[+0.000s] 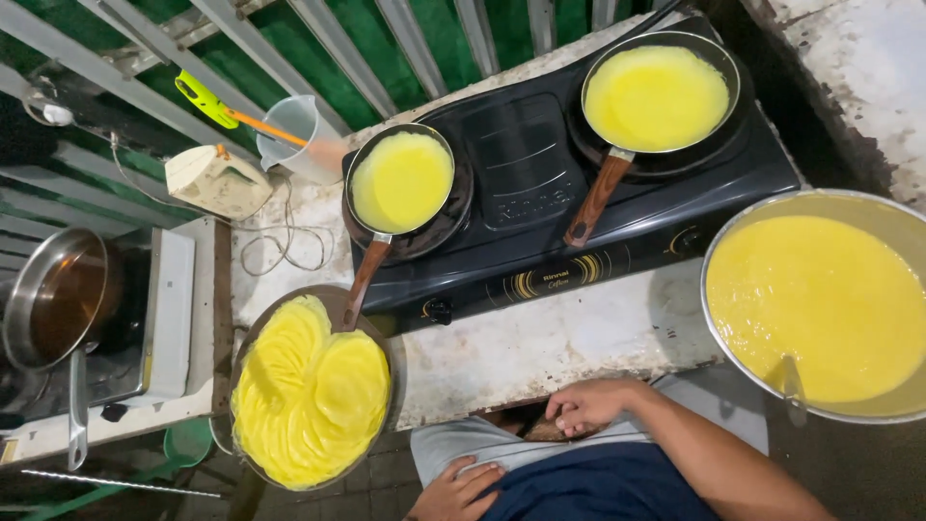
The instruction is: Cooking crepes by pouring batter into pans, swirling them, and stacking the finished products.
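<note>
The right hand [588,403] rested on the near edge of the pale surface [540,347], its fingers [571,421] curled loosely and holding nothing. The left hand [458,492] lay on the person's thigh, fingers relaxed and empty. Nearest the hands, just to the left beyond the surface edge, sat a round tray of stacked yellow crepes [309,391]. Well apart from both hands, two small pans of yellow batter [401,180] [656,96] stood on the black two-burner stove [540,183]. A large bowl of yellow batter [820,304] stood to the right, a ladle handle [793,386] leaning in it.
</note>
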